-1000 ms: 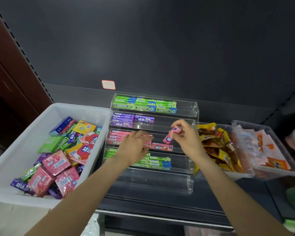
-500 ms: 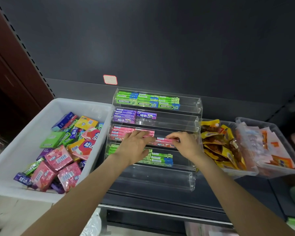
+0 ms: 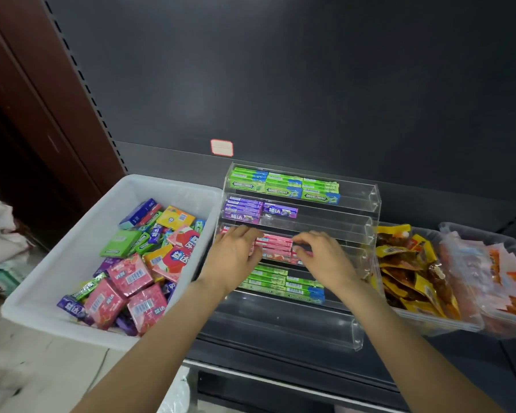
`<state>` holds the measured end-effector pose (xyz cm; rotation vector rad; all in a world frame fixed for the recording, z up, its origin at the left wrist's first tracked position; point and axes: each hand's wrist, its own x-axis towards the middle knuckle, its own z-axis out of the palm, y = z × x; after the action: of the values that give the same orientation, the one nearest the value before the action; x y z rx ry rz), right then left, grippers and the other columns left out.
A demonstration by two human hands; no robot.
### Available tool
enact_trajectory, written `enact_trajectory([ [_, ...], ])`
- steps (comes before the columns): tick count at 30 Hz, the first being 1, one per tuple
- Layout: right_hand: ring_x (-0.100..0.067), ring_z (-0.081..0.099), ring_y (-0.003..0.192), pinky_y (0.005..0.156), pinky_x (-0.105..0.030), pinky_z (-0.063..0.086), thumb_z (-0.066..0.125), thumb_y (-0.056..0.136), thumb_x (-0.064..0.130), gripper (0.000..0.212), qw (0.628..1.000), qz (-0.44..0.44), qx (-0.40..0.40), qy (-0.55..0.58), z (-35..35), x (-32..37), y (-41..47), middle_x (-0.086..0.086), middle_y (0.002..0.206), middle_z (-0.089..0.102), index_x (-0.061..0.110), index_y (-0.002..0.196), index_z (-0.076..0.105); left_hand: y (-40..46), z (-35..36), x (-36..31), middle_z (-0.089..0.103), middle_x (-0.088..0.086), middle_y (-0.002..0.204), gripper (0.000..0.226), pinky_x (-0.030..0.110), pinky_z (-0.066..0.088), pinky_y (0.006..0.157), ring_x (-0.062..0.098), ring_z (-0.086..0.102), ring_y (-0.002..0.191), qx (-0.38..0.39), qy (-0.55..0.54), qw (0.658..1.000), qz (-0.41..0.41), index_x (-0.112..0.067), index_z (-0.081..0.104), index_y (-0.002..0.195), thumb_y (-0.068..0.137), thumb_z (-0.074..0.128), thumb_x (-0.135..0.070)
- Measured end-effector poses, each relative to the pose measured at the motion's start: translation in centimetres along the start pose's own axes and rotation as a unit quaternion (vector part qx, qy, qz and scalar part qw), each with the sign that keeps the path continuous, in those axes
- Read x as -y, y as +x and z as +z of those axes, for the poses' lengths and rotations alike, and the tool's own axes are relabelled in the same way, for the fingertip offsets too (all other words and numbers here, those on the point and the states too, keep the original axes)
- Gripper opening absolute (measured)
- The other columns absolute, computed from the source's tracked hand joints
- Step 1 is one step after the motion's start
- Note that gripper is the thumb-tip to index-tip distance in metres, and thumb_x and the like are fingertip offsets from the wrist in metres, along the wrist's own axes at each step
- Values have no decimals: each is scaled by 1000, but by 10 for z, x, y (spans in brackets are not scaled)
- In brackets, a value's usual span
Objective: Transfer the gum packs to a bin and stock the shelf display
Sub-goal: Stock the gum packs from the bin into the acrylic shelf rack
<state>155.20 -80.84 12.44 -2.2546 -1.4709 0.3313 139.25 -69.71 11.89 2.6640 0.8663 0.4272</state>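
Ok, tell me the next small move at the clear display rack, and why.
Probably let the right hand go and reach into the white plastic bin: the pink gum sticks lie flat in the clear acrylic rack's third tier, with space to their right.

A clear acrylic tiered shelf display (image 3: 367,210) stands on a dark shelf, holding green gum packs (image 3: 283,186) on its top tier, purple packs (image 3: 245,208) below, pink packs (image 3: 273,248) on the third and more green packs (image 3: 280,283) on the fourth. Beside it, a white bin (image 3: 72,257) holds loose, jumbled gum packs (image 3: 137,263).
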Motion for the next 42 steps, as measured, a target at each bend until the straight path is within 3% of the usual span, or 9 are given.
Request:
enact_trajectory([
  [3, -12, 53, 114, 99, -29, 41, 53, 94, 22, 27, 998, -32, -10, 46, 10, 33, 8, 3, 120, 62, 19, 119, 61, -12, -23, 22, 63, 3, 113, 32, 34, 48, 87, 20, 58, 101, -57, -36, 997, -34, -18, 53, 125, 93, 51, -23],
  [7, -8, 57, 105, 93, -19, 40, 54, 94, 18, 26, 992, -68, -8, 103, 29, 89, 25, 3, 115, 64, 17, 118, 62, -31, -51, 77, 65, 8, 108, 29, 36, 50, 82, 25, 60, 97, -88, -39, 990, -106, -14, 56, 120, 91, 53, -21],
  [11, -15, 58, 102, 90, -26, 45, 52, 93, 15, 25, 989, -89, -10, 114, 61, 143, 49, -2, 111, 62, 15, 116, 62, -47, -71, 149, 61, 14, 117, 33, 39, 46, 89, 32, 57, 105, -71, -34, 979, -190, -10, 56, 122, 90, 56, -20],
  [14, -15, 54, 109, 93, -26, 41, 52, 94, 18, 30, 991, -83, 3, 108, 91, 180, 69, -2, 120, 55, 15, 124, 57, -53, -80, 203, 54, 14, 126, 41, 37, 38, 97, 32, 49, 116, -38, -49, 973, -223, -9, 51, 128, 90, 57, -19],
  [20, -23, 41, 129, 107, -40, 36, 53, 93, 22, 48, 998, -9, 58, 39, 156, 221, 107, -7, 142, 40, 13, 139, 41, -42, -81, 268, 32, 11, 148, 63, 30, 28, 107, 28, 38, 131, 49, -100, 975, -191, -9, 28, 144, 89, 58, -18],
  [23, -25, 39, 131, 108, -37, 33, 53, 94, 25, 57, 997, 20, 76, 13, 177, 228, 120, -7, 148, 32, 18, 145, 30, -32, -72, 282, 18, 6, 155, 75, 28, 19, 112, 23, 24, 140, 98, -125, 971, -181, -10, 13, 149, 90, 59, -20],
  [29, -25, 14, 144, 116, -42, 21, 54, 94, 30, 70, 987, 38, 150, -48, 211, 224, 144, -2, 158, 10, 23, 150, 13, -27, -49, 296, 1, 6, 158, 87, 27, 6, 116, 20, 3, 145, 135, -95, 975, -149, -11, -2, 150, 89, 60, -21],
  [37, -21, 33, 134, 107, -36, 34, 52, 95, 25, 50, 998, 19, 36, -43, 224, 217, 146, -4, 146, 34, 26, 143, 37, -28, -40, 298, -3, 3, 158, 93, 30, 6, 118, 19, 0, 146, 129, -92, 980, -119, -14, -6, 149, 87, 63, -19],
  [42, -24, 21, 140, 112, -40, 28, 59, 90, 27, 60, 995, 6, 93, -36, 218, 213, 161, -3, 152, 23, 30, 144, 33, -27, -41, 299, -7, 2, 158, 93, 31, 8, 119, 19, -3, 146, 142, -105, 977, -118, -15, -7, 149, 88, 62, -17],
])
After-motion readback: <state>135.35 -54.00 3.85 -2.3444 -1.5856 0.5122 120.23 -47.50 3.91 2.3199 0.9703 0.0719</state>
